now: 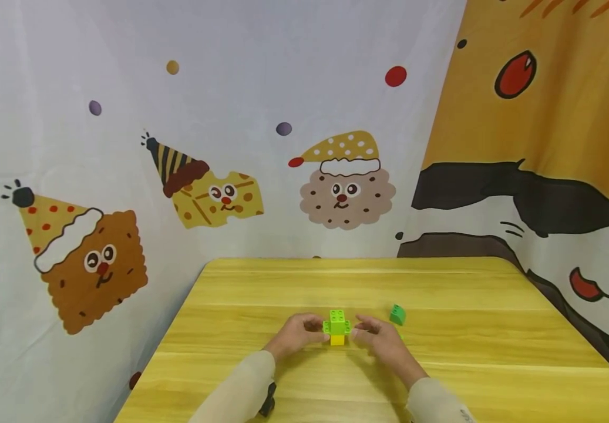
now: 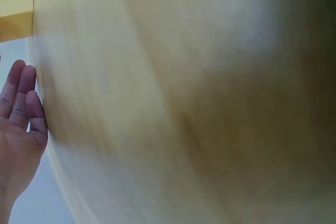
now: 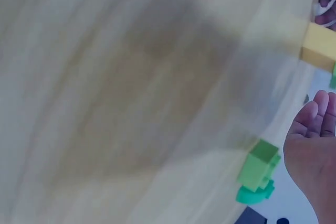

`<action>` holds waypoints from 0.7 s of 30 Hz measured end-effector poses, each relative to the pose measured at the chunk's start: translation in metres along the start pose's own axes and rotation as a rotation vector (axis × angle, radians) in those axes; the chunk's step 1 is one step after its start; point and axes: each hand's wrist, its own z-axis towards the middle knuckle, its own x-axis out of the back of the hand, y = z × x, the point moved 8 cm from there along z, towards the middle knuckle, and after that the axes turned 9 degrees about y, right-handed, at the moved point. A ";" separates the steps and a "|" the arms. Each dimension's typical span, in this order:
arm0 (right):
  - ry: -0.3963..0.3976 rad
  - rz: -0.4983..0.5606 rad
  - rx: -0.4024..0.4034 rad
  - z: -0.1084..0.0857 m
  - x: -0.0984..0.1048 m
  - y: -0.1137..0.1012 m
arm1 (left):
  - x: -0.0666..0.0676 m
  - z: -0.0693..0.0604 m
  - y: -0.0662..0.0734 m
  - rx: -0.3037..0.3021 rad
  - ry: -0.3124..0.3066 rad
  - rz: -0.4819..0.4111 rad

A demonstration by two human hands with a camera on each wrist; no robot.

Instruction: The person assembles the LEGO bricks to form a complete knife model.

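Note:
A small stack of toy building blocks stands upright on the table, a yellow block (image 1: 337, 339) at its base and light-green blocks (image 1: 337, 321) on top that jut out to both sides. To its left is my left hand (image 1: 298, 336), thumb and index finger close to the green side piece; whether they touch it I cannot tell. My right hand (image 1: 384, 342) is on the other side, fingers loosely bent, a small gap from the stack. In the left wrist view the left fingers (image 2: 21, 90) look relaxed beside the yellow block (image 2: 17, 15).
Beyond the right hand lies a darker green curved block (image 1: 397, 315). In the right wrist view a light-green block (image 3: 257, 166) sits beside it, mostly hidden by the hand in the head view. The wooden table (image 1: 241, 288) meets a cartoon-printed curtain (image 1: 262, 70) at the back.

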 end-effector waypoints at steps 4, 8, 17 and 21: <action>0.039 -0.010 0.009 0.003 0.015 -0.003 | 0.001 0.000 -0.001 0.000 0.000 -0.009; 0.072 -0.017 0.013 0.005 0.033 0.000 | 0.001 -0.001 -0.002 0.017 0.002 -0.020; 0.101 -0.061 -0.017 0.003 0.069 0.020 | 0.000 -0.001 0.000 0.015 -0.001 -0.036; 0.128 -0.091 -0.026 0.001 0.079 0.030 | -0.001 0.000 -0.002 0.012 -0.004 -0.034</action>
